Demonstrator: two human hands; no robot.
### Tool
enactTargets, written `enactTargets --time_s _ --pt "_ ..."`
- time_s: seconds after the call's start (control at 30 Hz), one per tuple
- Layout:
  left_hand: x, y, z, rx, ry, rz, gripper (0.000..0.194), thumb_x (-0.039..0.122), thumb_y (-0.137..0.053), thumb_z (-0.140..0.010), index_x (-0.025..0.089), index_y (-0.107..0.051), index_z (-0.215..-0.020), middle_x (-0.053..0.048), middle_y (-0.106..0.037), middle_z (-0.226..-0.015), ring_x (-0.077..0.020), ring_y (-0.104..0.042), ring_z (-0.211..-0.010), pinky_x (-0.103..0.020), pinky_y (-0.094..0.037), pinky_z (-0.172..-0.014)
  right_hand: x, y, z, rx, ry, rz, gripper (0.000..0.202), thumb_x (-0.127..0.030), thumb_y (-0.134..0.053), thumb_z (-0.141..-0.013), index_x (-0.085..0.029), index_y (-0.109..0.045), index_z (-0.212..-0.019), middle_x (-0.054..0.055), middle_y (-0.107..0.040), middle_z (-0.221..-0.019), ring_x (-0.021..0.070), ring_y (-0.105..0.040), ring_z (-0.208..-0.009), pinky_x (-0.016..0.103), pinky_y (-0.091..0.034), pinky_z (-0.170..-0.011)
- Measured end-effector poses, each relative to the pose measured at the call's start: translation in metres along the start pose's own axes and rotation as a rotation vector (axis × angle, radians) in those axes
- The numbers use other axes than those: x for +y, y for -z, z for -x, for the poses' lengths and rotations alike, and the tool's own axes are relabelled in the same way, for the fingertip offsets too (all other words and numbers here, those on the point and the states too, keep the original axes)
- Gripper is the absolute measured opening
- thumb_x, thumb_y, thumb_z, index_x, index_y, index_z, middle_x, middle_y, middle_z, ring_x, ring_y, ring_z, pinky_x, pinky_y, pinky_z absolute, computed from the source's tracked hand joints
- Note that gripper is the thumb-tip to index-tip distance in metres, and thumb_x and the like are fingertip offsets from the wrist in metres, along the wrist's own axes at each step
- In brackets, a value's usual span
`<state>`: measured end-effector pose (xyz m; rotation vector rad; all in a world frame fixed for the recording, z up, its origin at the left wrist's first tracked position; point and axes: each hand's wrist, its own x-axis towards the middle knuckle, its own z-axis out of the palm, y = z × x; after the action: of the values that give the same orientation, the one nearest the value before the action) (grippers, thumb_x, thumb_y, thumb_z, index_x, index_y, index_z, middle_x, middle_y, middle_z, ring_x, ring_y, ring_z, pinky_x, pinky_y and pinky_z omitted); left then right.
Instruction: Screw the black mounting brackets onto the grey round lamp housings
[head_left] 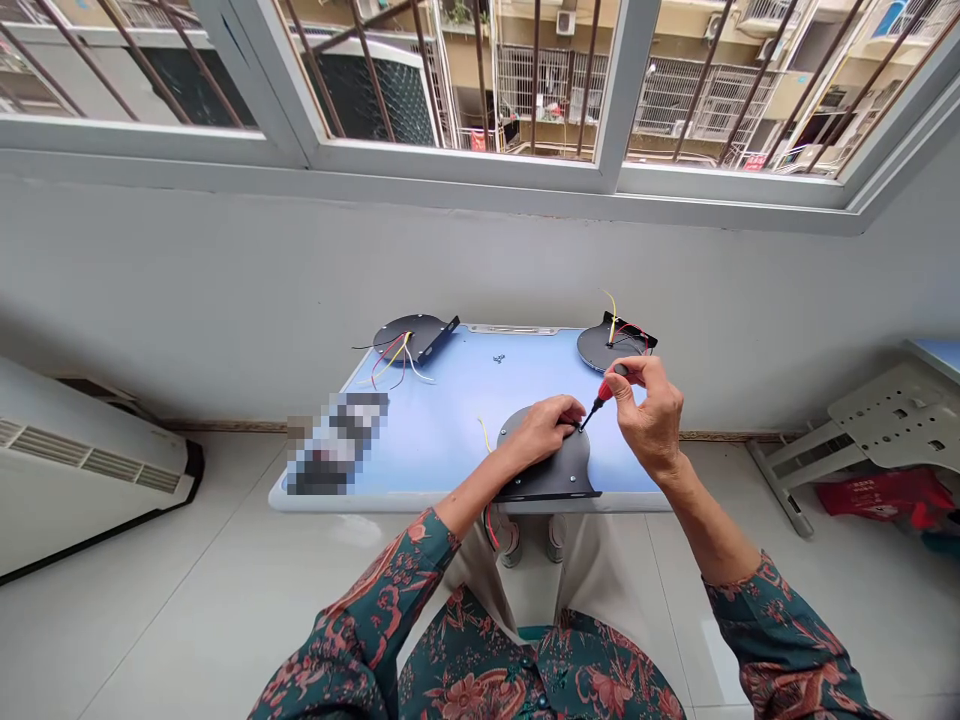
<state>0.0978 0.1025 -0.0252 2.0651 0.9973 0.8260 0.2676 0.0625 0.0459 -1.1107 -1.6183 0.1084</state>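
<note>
1. The right grip point(651, 415) is closed around the driver point(604, 390), with thumb and fingers at the top of its red-and-black handle.
2. From that grip the driver slants down and to the left, its tip at the far right edge of the plate point(551, 470).
3. The plate, black and round with 1 straight edge, lies on the counter point(457, 420) directly under the left grip point(549, 428) and to the near left of the right grip.
4. The left grip rests on the plate's upper face, fingertips just beside the driver's tip; I cannot tell whether they pinch anything.
5. On the near side of the left grip, the plate's straight edge runs along the counter's near edge; a yellow wire point(483, 432) pokes out left of this grip, and a red wire point(490, 530) hangs below it.
6. Beyond the left grip, slightly left, lie small dark pieces point(499, 358).
7. Farther left and beyond is a 2nd plate point(431, 328) with several coloured wires.
8. Just beyond the right grip, slightly left, sits a 3rd plate point(594, 348), also wired.
</note>
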Motion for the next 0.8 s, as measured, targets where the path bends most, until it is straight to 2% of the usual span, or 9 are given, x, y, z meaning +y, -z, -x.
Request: enactTargets --time_s 0.17,0.3,0.47,0.57,0.67,0.8 --pt "-0.002 -0.001 -0.003 -0.036 -0.072 -0.125 0.019 0.008 -0.066 -0.081 0.022 -0.068 -0.093 0.0 -0.074 -0.098 -0.0183 -0.067 -0.098 -0.033 -0.054 -0.095 -0.009 0.006 -0.016 -0.213 0.021 -0.029 0.02 -0.042 -0.061 -0.097 -0.025 -0.058 -0.087 0.001 -0.071 -0.073 0.0194 -0.069 -0.071 0.036 -0.055 -0.077" --pt "-0.004 -0.002 -0.004 -0.051 -0.105 -0.145 0.015 0.012 -0.072 -0.083 0.021 -0.069 -0.095 -0.001 -0.074 -0.099 -0.0194 -0.064 -0.099 -0.033 -0.052 -0.095 -0.012 0.009 -0.027 -0.293 -0.04 -0.017 0.013 -0.032 -0.062 -0.092 -0.024 -0.056 -0.085 0.0 -0.073 -0.071 0.0196 -0.07 -0.071 0.034 -0.053 -0.075" --pt "-0.008 -0.005 -0.004 -0.064 -0.123 -0.17 0.02 0.011 -0.074 -0.085 0.02 -0.07 -0.103 -0.005 -0.073 -0.109 -0.0208 -0.063 -0.103 -0.033 -0.05 -0.097 -0.005 0.009 -0.035 -0.358 -0.07 -0.09 0.015 -0.036 -0.066 -0.091 -0.025 -0.056 -0.086 -0.001 -0.073 -0.07 0.0195 -0.07 -0.068 0.033 -0.053 -0.071" --pt "-0.01 -0.008 -0.006 -0.072 -0.136 -0.2 0.024 0.011 -0.074 -0.085 0.02 -0.07 -0.107 -0.006 -0.074 -0.115 -0.0225 -0.063 -0.108 -0.036 -0.047 -0.102 -0.002 0.007 -0.037 -0.363 0.068 0.026 0.011 -0.035 -0.063 -0.095 -0.024 -0.065 -0.096 0.001 -0.073 -0.077 0.02 -0.069 -0.073 0.034 -0.052 -0.073" --pt "-0.012 -0.011 -0.009 -0.091 -0.141 -0.225 0.021 0.011 -0.074 -0.087 0.019 -0.071 -0.107 -0.008 -0.075 -0.111 -0.0237 -0.065 -0.11 -0.038 -0.045 -0.106 -0.003 0.005 -0.034 -0.33 0.203 0.206 0.017 -0.037 -0.059 -0.099 -0.023 -0.069 -0.096 0.003 -0.071 -0.08 0.0196 -0.066 -0.072 0.034 -0.047 -0.071" --pt "-0.012 -0.014 -0.012 -0.123 -0.147 -0.274 0.016 0.017 -0.074 -0.091 0.017 -0.071 -0.107 -0.009 -0.076 -0.112 -0.0233 -0.065 -0.108 -0.038 -0.045 -0.105 -0.008 0.002 -0.021 -0.132 0.326 0.477 0.032 -0.042 -0.051 -0.104 -0.02 -0.07 -0.091 0.006 -0.069 -0.078 0.0203 -0.058 -0.067 0.034 -0.04 -0.065"
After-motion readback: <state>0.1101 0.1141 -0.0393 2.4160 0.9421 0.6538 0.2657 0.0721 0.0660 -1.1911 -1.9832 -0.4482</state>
